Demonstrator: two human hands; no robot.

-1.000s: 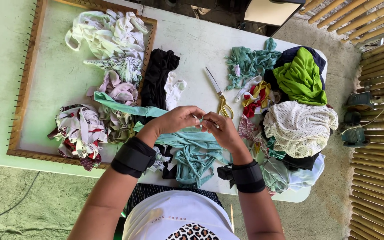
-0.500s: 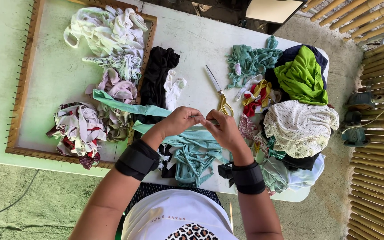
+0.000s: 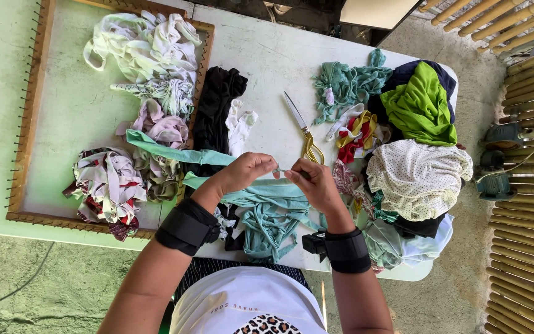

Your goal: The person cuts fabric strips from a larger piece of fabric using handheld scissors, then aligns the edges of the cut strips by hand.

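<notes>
My left hand [image 3: 245, 173] and my right hand [image 3: 311, 184] meet fingertip to fingertip over the near middle of the white table [image 3: 267, 55]. Both pinch the same teal fabric strip [image 3: 174, 153], which trails off to the left over the wooden frame's edge. Under my hands lies a heap of more teal strips [image 3: 267, 216]. Yellow-handled scissors [image 3: 303, 131] lie just beyond my hands, blades pointing away. Each wrist wears a black band.
A nailed wooden frame [image 3: 27, 124] at the left holds bundles of pale and patterned strips. Black cloth [image 3: 216, 108] lies by its right edge. Piled fabrics, green [image 3: 421, 105] and white dotted [image 3: 418, 176], fill the table's right end. A bamboo fence [image 3: 529, 185] runs along the right.
My hands have stayed together on the teal strip, with only small finger movements. The view has shifted slightly.
</notes>
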